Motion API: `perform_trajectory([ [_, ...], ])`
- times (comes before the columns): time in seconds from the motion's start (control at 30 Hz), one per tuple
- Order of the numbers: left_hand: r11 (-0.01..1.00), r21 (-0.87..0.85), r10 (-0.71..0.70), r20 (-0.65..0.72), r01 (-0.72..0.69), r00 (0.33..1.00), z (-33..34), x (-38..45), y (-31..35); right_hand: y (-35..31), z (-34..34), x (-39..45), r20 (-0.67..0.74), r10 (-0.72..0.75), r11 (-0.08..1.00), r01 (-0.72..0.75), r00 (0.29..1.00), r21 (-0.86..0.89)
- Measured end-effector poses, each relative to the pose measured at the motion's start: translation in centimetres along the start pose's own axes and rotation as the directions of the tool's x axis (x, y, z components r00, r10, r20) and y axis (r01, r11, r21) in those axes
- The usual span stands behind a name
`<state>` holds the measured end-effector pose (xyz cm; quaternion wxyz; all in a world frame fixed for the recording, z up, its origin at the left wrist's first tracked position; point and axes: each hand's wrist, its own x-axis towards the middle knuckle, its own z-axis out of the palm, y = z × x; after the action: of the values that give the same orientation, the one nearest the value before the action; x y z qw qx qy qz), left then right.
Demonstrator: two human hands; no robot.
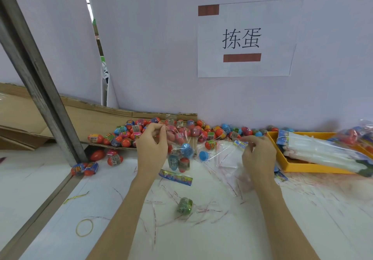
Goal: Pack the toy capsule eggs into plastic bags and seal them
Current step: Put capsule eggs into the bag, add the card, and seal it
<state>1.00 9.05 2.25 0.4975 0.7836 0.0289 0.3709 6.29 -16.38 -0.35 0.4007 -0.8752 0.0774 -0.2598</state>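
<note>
Head view: left hand [151, 144] pinched filled bag [178, 151] by top, eggs hanging below; right hand [258, 153] pinched header card [240, 143], level, well apart rightward.

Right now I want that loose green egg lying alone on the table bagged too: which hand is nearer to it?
Left. The left hand is up and to the left of the green egg, gripping the filled bag; the right hand is farther off, up and to its right, pinching a printed label.
</note>
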Motion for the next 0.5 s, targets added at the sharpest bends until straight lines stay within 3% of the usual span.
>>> perform_trajectory([
  [0.07, 1.0, -0.023, -0.018, 0.012, 0.018, 1.0, 0.2, -0.1, 0.1, -1.0, 0.1, -0.8, 0.048, -0.113, 0.977, 0.102, 0.992, 0.188],
  [0.1, 0.999, -0.042, -0.031, 0.022, 0.032, 0.999, 0.2, -0.2, 0.1, -1.7, 0.2, -1.3, 0.136, -0.153, 0.942, 0.102, 0.979, 0.321],
  [0.2, 0.993, -0.089, -0.073, 0.051, 0.078, 0.996, 0.5, -0.2, -0.1, -3.9, 1.1, -3.1, 0.421, -0.227, 0.825, -0.056, 0.878, 0.563],
  [0.37, 0.944, -0.237, -0.186, 0.195, 0.231, 0.963, 0.8, -0.5, 0.0, -4.6, 2.5, -4.1, 0.377, -0.191, 0.759, -0.107, 0.907, 0.643],
  [0.5, 0.863, -0.292, -0.297, 0.367, 0.412, 0.882, 0.9, -0.3, -0.1, -4.1, 2.2, -3.9, 0.382, -0.128, 0.729, -0.175, 0.915, 0.662],
])
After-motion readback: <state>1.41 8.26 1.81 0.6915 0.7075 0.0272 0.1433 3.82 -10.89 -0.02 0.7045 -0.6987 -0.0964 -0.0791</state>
